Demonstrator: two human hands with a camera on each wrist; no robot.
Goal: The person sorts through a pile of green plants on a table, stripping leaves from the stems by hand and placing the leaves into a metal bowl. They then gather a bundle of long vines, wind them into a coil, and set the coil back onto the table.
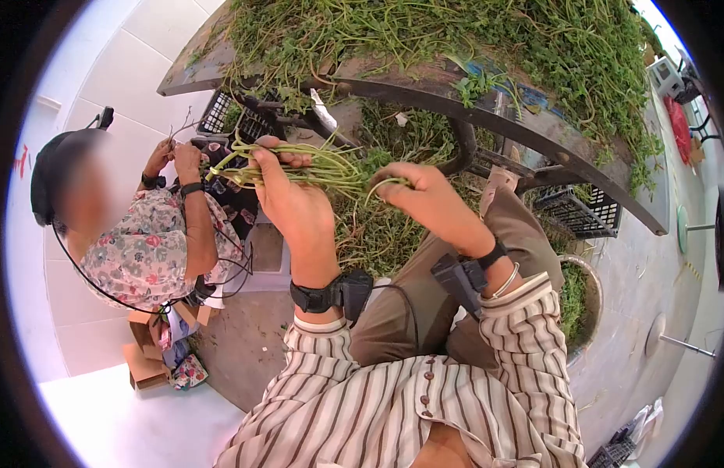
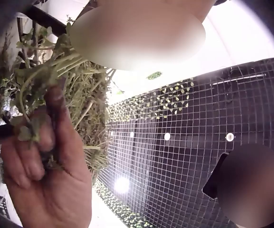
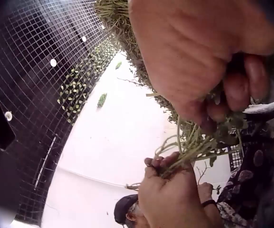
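A bundle of long green stems (image 1: 327,168) lies across my left hand (image 1: 296,199), whose thumb and fingers grip it near the cut ends. In the right wrist view the left hand (image 3: 172,197) holds the stems (image 3: 194,151) below my right hand (image 3: 198,57). My right hand (image 1: 420,195) is just right of the bundle in the head view, fingers curled round a thin bent stem (image 1: 381,184). The left wrist view shows the left hand (image 2: 51,166) with curled fingers and leafy sprigs (image 2: 32,95) at them.
A table (image 1: 362,88) heaped with leafy stems (image 1: 565,62) stands ahead, with more greenery (image 1: 377,242) on the floor beneath. A black crate (image 1: 584,212) and a round tub (image 1: 592,312) are to the right. Another person (image 1: 155,242) sits at left near cardboard boxes (image 1: 146,359).
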